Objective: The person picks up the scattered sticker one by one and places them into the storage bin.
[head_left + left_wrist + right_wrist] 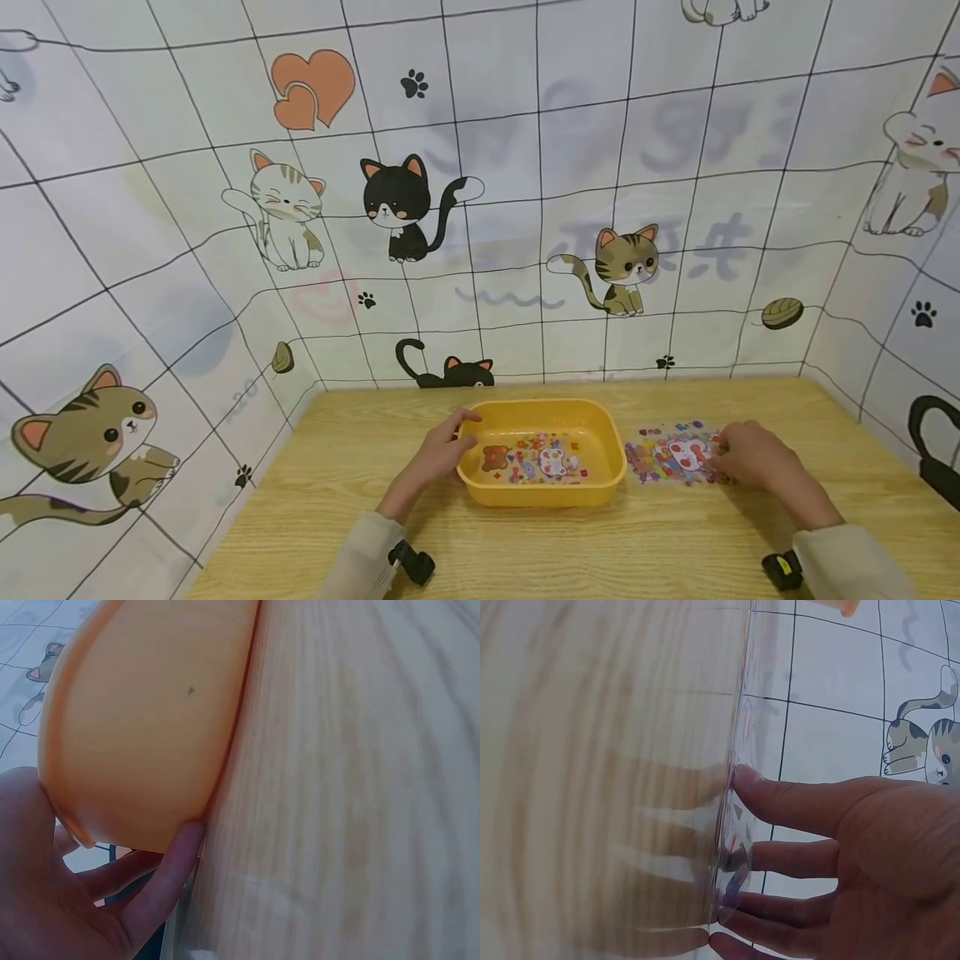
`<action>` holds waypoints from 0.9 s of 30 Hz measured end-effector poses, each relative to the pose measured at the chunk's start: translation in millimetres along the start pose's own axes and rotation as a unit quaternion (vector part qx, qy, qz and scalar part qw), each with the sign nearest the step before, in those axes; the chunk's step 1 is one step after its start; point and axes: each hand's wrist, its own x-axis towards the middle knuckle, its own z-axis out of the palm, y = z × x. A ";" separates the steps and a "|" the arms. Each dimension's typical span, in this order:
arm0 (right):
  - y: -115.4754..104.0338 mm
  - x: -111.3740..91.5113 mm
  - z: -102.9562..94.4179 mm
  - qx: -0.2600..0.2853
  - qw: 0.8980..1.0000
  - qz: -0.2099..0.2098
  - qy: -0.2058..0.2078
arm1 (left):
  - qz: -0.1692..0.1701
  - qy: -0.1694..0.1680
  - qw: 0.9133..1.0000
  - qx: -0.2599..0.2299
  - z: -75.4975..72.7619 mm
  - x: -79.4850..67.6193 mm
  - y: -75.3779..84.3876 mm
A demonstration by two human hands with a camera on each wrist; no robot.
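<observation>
A yellow plastic basin (540,497) stands on the table, with colourful stickers (551,462) on its floor, among them a brown bear and a white character. My left hand (442,450) grips the basin's left end, thumb over the rim; in the left wrist view its fingers lie against the outer wall (150,712). Right of the basin lies a clear sticker sheet (675,454) with a larger white character. At that sheet's right edge, my right hand (761,457) pinches it; the right wrist view shows the clear film (735,877) bent up at the fingertips.
The wood-grain table (570,550) meets a wall (510,167) covered in cat-print sheeting at the back, with more sheeting on both sides. Each wrist carries a small black camera (412,564).
</observation>
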 end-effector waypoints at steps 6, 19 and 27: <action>-0.4 -0.7 1.2 0.014 1.000 0.008 0.009 | -0.003 -0.003 1.000 -0.007 0.3 -0.1 0.2; -7.9 -3.4 -2.1 0.024 0.999 0.040 0.021 | -0.009 -0.001 1.000 -0.003 -0.2 -0.7 0.0; -7.3 -2.2 -3.8 0.007 0.998 0.065 0.004 | -0.008 -0.002 1.000 -0.008 0.0 -0.4 1.8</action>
